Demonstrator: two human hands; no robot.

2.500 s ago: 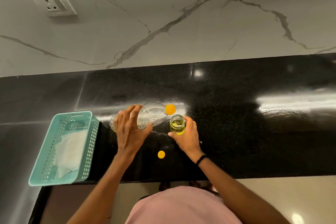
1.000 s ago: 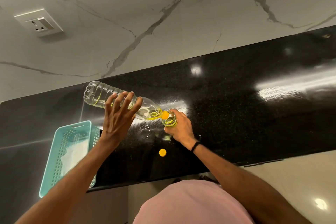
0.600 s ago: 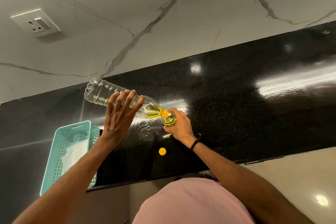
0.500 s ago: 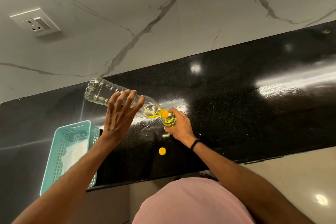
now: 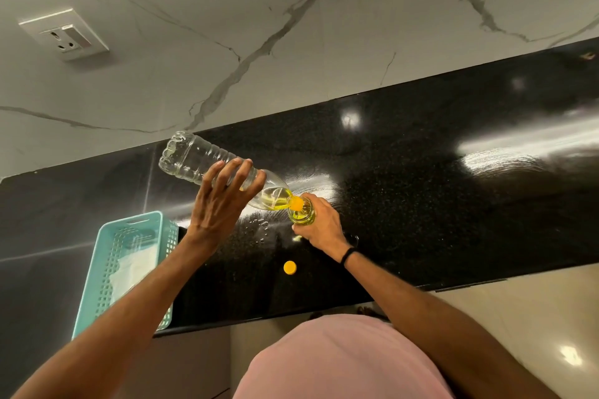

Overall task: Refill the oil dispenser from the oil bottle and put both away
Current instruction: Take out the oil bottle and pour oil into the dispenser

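Oil is poured at a black counter [image 5: 453, 204]: a clear oil bottle [image 5: 194, 159] is held tilted, gripped round its middle by the left hand [image 5: 217, 207], with its mouth lowered onto the small oil dispenser [image 5: 304, 217]. The dispenser is clasped and steadied by the right hand [image 5: 324, 227] near the frame's centre. Yellow oil is seen pooled at the bottle's neck and inside the dispenser, which looks nearly full. The refill is judged well advanced, the bottle being almost drained. A yellow cap [image 5: 289, 267] lies loose at six o'clock from the dispenser, and a teal basket [image 5: 97, 269] stands at eight o'clock. Capping and putting both vessels away are yet to be done.
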